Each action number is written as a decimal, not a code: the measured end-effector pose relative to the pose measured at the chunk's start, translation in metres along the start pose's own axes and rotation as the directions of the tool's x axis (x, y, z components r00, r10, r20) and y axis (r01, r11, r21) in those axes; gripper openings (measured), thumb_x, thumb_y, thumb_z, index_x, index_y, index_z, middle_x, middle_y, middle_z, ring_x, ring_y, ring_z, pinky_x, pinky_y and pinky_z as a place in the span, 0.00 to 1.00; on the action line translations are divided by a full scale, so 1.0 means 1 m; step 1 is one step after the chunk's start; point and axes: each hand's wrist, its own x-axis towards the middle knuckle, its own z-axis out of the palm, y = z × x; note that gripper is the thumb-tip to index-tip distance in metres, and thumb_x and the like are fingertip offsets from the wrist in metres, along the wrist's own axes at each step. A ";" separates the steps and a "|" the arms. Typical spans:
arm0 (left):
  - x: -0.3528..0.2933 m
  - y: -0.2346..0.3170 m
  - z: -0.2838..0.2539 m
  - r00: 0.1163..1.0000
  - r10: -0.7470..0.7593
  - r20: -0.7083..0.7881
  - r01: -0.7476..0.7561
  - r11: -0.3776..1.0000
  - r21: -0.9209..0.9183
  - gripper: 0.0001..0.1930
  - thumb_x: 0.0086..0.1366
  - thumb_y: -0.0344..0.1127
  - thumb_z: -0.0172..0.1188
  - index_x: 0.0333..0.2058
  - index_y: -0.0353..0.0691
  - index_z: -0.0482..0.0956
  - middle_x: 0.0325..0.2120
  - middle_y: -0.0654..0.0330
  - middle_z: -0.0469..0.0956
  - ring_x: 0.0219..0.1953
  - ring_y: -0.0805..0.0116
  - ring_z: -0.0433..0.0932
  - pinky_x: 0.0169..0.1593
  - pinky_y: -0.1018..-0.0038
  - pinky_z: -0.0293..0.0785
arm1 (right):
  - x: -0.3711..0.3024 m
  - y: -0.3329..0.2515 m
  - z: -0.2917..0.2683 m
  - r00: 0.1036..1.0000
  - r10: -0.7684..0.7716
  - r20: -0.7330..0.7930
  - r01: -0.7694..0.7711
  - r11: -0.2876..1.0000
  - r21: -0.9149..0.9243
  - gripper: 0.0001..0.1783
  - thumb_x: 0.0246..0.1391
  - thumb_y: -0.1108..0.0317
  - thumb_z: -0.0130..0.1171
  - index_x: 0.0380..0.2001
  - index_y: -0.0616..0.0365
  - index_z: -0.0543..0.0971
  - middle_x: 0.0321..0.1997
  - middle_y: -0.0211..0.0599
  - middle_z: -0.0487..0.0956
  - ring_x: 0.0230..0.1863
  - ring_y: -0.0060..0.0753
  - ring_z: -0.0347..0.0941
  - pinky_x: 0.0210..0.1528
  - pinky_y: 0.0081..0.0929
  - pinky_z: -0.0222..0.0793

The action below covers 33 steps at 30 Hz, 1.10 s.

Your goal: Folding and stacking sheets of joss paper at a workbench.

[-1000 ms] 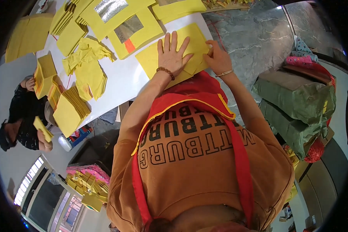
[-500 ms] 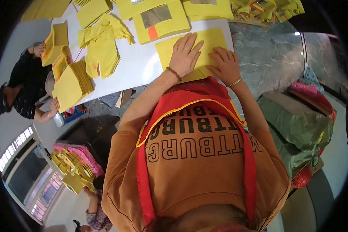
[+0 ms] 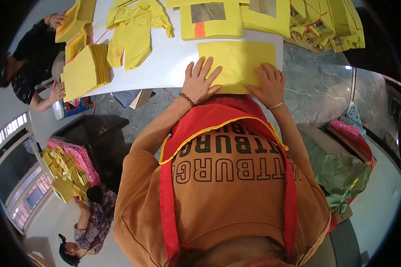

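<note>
A flat yellow paper sheet (image 3: pixel 236 62), faintly creased in the middle, lies at the near edge of the white table. My left hand (image 3: pixel 200 81) rests at its left side with the fingers spread, the fingertips and thumb touching the paper. At the right side, my right hand (image 3: pixel 270 83) lies with fingers apart over the sheet's corner, its thumb by the near edge. Neither hand is closed around anything. Just beyond the sheet is a stack of yellow paper pieces (image 3: pixel 211 30) with a grey picture panel and an orange tab.
Crumpled yellow paper (image 3: pixel 133 38) lies on the white table (image 3: pixel 165 71), beside a folded yellow stack (image 3: pixel 85 71). Tied yellow bundles (image 3: pixel 329 22) stand at the far right. One co-worker (image 3: pixel 33 62) handles paper at the left; another (image 3: pixel 91 218) works lower left. A green bag (image 3: pixel 338 164) stands right.
My left hand has drawn back from the sheet's middle to its left side. My right hand stays at the right side. The view has shifted, and the sheet lies straighter.
</note>
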 end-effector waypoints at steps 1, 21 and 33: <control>-0.001 0.000 0.000 1.000 0.010 0.000 -0.010 1.000 -0.006 0.29 0.53 0.53 0.53 0.54 0.53 0.62 0.56 0.53 0.56 0.58 0.54 0.53 0.56 0.53 0.47 | -0.001 0.000 0.002 1.000 0.004 -0.014 -0.004 1.000 -0.015 0.29 0.35 0.45 0.60 0.40 0.50 0.72 0.49 0.34 0.67 0.51 0.38 0.61 0.52 0.39 0.50; 0.027 -0.025 0.004 0.985 -0.085 -0.150 0.089 0.996 0.023 0.25 0.56 0.49 0.52 0.52 0.48 0.64 0.55 0.50 0.56 0.56 0.53 0.54 0.54 0.55 0.47 | -0.006 0.000 0.004 1.000 0.004 -0.019 -0.005 0.998 -0.057 0.31 0.32 0.42 0.61 0.39 0.48 0.73 0.50 0.33 0.66 0.55 0.37 0.57 0.53 0.51 0.47; -0.005 0.001 0.010 0.957 0.291 -0.010 -0.291 0.955 -0.064 0.30 0.50 0.51 0.56 0.54 0.65 0.60 0.57 0.59 0.55 0.59 0.55 0.54 0.56 0.51 0.52 | -0.005 -0.005 0.010 0.996 -0.011 -0.090 0.005 0.997 -0.073 0.31 0.33 0.41 0.60 0.40 0.48 0.72 0.49 0.32 0.66 0.55 0.35 0.58 0.52 0.51 0.47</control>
